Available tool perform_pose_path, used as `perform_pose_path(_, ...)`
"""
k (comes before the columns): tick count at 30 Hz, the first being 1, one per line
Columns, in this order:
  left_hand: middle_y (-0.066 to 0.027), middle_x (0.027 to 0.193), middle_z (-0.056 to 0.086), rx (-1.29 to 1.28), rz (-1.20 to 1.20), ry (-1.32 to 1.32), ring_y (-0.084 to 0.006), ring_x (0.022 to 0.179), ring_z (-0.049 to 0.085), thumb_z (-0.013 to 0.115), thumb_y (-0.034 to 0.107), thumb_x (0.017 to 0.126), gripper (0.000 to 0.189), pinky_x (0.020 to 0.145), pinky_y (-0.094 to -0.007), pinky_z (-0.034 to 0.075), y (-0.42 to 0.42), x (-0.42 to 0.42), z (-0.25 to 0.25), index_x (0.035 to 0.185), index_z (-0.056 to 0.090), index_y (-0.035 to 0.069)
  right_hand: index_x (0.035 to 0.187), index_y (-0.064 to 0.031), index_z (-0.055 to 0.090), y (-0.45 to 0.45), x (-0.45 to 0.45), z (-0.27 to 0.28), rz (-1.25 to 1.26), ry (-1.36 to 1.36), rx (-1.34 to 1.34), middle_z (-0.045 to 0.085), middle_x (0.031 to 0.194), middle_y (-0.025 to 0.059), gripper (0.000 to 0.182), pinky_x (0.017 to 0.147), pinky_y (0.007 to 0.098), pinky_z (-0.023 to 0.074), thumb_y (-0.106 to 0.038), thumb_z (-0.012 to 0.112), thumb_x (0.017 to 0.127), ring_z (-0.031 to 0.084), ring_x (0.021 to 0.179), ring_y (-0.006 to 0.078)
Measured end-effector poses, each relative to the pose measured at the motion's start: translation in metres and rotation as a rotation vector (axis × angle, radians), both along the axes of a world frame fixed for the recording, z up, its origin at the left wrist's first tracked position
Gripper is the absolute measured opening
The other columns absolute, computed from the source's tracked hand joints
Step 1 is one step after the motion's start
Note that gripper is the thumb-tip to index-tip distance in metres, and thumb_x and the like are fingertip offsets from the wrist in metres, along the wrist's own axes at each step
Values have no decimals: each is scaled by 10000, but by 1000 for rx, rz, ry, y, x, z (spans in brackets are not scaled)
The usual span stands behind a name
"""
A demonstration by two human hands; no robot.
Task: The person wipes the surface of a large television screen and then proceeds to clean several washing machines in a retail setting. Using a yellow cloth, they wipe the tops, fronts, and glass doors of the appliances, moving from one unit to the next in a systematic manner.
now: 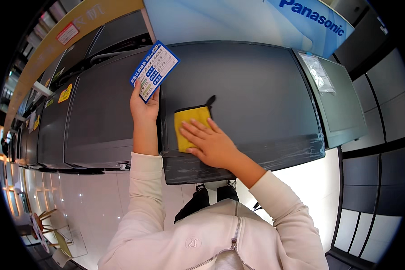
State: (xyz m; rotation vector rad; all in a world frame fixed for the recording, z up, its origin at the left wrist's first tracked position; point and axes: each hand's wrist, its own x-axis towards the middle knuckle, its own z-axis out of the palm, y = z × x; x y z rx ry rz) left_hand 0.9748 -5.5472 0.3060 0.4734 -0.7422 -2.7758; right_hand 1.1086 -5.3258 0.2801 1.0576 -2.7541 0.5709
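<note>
My left hand (pixel 145 103) holds a blue and white price card (pixel 154 71) by its lower end, raised over the seam between two dark appliance tops. The card bears print and handwriting. My right hand (pixel 209 141) lies flat with spread fingers on a folded yellow cloth (pixel 185 118) with a black edge and a black loop. Under the cloth is the dark grey top of an appliance (pixel 249 91), near its left front corner. Clear film, wrinkled along the front edge, covers part of this appliance.
More dark appliances (pixel 101 108) stand in a row at the left, some with yellow stickers. A greenish appliance (pixel 344 104) at the right carries a plastic bag of papers (pixel 317 73). Behind rises a blue Panasonic panel (pixel 222 23). Chairs (pixel 62 243) stand at the lower left.
</note>
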Motion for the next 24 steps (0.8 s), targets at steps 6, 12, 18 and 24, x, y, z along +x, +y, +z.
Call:
perform_pose_path(6,-132,1099,693,-158,-10,-30,-204,1002,694,610,177,982,272,850,-308,571,15,-7,-14,1168,590,-22,1521,-178,368,100,22,6,-441,-11,179,337,1589,36,576,1204,502,171,-427,457,1009,290,1476,234)
perform_pose_path(12,-105,935,726,-1284,41,61,-235,963,685,544,307,1003,331,1091,-406,345,46,-75,-31,1112,668,20,1506,-175,405,139,31,3,-605,0,153,367,1574,35,545,1199,503,168,-388,467,1008,296,1473,240)
perform_pose_path(18,-177,1232,644,-1957,162,-112,-326,1299,493,440,408,1016,482,1211,-518,-29,50,-132,-42,1303,592,53,1505,-174,406,132,31,9,-596,-9,104,378,1566,41,559,1193,513,179,-373,498,991,312,1464,255)
perform_pose_path(24,-179,1582,300,-2206,217,-389,-344,1507,154,531,475,961,691,1195,-554,-49,67,-143,-37,1505,362,85,1502,-159,407,147,25,10,-540,10,108,386,1556,62,584,1181,536,193,-384,515,974,320,1456,266)
